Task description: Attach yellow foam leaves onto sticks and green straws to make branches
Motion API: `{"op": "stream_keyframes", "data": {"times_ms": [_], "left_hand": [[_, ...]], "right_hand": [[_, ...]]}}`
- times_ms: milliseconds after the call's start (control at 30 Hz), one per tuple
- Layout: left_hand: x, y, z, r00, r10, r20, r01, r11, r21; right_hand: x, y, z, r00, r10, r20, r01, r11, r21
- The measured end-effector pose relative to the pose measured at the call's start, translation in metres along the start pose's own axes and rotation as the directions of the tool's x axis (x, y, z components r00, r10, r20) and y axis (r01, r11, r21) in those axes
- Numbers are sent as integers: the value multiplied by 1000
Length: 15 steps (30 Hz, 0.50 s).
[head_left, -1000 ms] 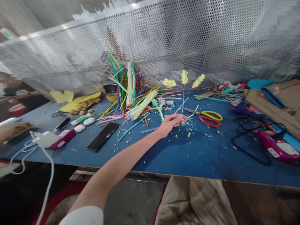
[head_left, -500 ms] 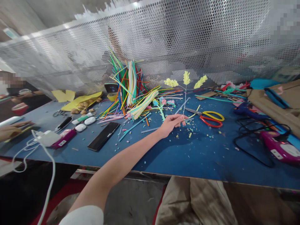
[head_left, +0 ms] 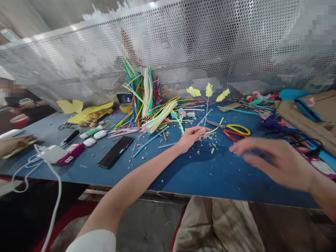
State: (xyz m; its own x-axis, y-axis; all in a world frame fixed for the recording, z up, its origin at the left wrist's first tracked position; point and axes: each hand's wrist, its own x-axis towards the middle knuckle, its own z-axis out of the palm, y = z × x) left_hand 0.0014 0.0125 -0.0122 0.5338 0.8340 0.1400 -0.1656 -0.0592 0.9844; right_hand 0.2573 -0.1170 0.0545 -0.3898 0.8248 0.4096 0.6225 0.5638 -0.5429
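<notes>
My left hand [head_left: 193, 137] pinches the twisted wire stem of a yellow pipe-cleaner sprig [head_left: 209, 90], holding it upright over the table. Three fuzzy yellow leaf tufts spread from its top. My right hand [head_left: 273, 159], blurred, hovers over the right side of the table with thumb and fingers apart and nothing between them. Scissors [head_left: 237, 131] with one yellow and one red handle lie between the two hands. Behind my left hand is a pale green stem with small blue and pink flowers [head_left: 181, 120]. Small cut fluff bits are scattered below.
A big bunch of colored pipe cleaners [head_left: 147, 94] stands against the perforated metal screen [head_left: 210, 45]. A black phone [head_left: 116, 152], a purple power strip [head_left: 70, 154] and white cables lie left. Right are brown paper [head_left: 322, 108] and another purple strip [head_left: 322, 166]. Another person's hand [head_left: 15, 145] rests at far left.
My right hand has come into view from the right, reaching toward the scissors' side. The sprig's side leaves have shifted slightly inward; my left hand keeps its pinch in nearly the same place.
</notes>
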Motion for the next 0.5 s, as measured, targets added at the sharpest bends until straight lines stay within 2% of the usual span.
{"op": "stream_keyframes", "data": {"times_ms": [100,133,200,267,400,500], "left_hand": [[1,1,-2,1000,12,-7,-12,999,30],[1,1,-3,1000,23,-5,-22,999,37],[1,3,-4,999,41,-2,-41,998,51],[1,5,-6,999,42,2,-42,996,74],[3,8,-10,999,34,-19,-31,989,146],[6,7,-15,994,50,-92,-35,987,159]], "right_hand": [[36,52,4,994,103,33,-87,941,-327],[48,71,6,986,141,88,-95,913,-396],[67,104,8,932,292,213,-157,858,-489],[79,125,9,895,349,278,-176,849,-498],[88,136,14,855,440,275,-240,805,-542],[92,132,17,856,468,221,-270,768,-582]]}}
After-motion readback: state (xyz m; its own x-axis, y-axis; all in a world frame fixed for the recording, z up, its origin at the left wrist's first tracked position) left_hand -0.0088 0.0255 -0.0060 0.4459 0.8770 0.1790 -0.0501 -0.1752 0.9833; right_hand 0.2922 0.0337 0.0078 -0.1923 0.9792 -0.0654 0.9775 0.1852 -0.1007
